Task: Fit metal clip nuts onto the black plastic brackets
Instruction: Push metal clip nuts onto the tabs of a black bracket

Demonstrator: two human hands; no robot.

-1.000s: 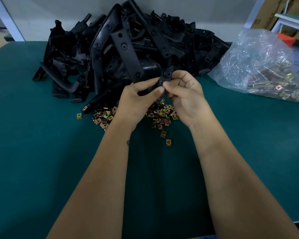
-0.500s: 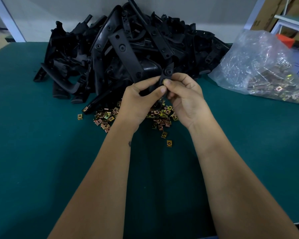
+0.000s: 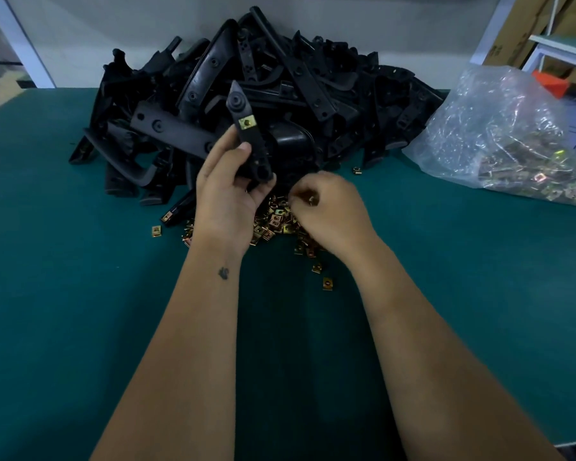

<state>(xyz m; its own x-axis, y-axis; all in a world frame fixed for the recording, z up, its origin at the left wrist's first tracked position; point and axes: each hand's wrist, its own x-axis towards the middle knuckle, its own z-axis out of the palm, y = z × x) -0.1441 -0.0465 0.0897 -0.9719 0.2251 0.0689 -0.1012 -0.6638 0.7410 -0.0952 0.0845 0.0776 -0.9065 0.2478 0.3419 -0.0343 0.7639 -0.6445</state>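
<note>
Green table [image 3: 80,294], left hand [image 3: 226,197] grips clipped bracket [image 3: 248,138], right hand [image 3: 330,211] pinches clip nut [image 3: 311,200]

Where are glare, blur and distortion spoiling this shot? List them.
Head view: glare on the plastic bag hides most of its contents; the right hand is motion-blurred over the loose clip nuts; wide-angle distortion bows the table edge; the dim bracket pile loses detail, yet the held bracket reads sharp.

Assembly workshop, green workbench [image 3: 80,294], heaped brackets [image 3: 280,94], bagged clip nuts [image 3: 512,144]
</note>
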